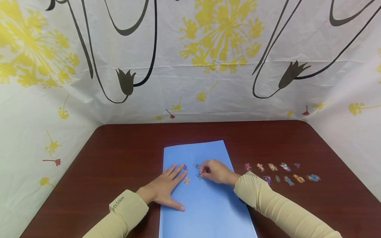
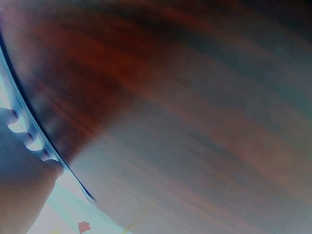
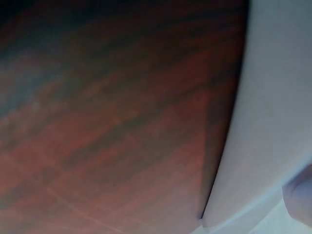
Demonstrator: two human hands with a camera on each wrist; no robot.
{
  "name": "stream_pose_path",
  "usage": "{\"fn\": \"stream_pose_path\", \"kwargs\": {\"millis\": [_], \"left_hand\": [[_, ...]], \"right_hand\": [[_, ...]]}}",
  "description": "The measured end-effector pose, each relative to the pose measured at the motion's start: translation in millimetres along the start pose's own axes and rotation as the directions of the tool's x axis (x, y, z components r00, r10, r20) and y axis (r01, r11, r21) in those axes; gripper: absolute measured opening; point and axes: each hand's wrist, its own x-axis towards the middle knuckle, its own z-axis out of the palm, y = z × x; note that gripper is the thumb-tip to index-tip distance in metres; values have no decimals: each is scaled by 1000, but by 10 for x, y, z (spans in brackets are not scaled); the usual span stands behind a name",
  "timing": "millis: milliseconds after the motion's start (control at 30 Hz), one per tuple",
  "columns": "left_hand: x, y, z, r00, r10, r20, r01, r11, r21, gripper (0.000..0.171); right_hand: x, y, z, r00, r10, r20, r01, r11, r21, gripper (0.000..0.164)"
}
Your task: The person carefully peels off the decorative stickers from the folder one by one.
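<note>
A blue sheet of card or folder [image 1: 208,211] lies lengthwise on the table. My left hand [image 1: 166,186] rests spread on its left edge, fingertips beside a small purple cartoon sticker [image 1: 185,167]. Below that one is a pale pinkish sticker [image 1: 187,180]. The right hand [image 1: 216,171], fingers curled, pinches a small blue sticker [image 1: 199,177] low over the card, partly hidden by thumb and fingertip. Another blue sticker [image 1: 195,166] lies just left of its knuckles. In the left wrist view the left hand [image 2: 24,170] shows at the card's edge; the right wrist view catches only a bit of skin.
Right of the card, several colourful cartoon stickers lie in two loose rows, among them an orange one [image 1: 298,178] and a blue one [image 1: 314,178]. The dark red-brown table [image 1: 128,152] is bordered by a white patterned cloth [image 1: 166,82] at back and sides.
</note>
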Motion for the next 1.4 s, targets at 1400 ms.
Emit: {"fn": "stream_pose_path", "kwargs": {"millis": [1400], "left_hand": [[33,-21,2,999,23,-30,-24,999,-35,112]], "right_hand": [[-857,396,-976,964,256,-79,-201,887,416,7]]}}
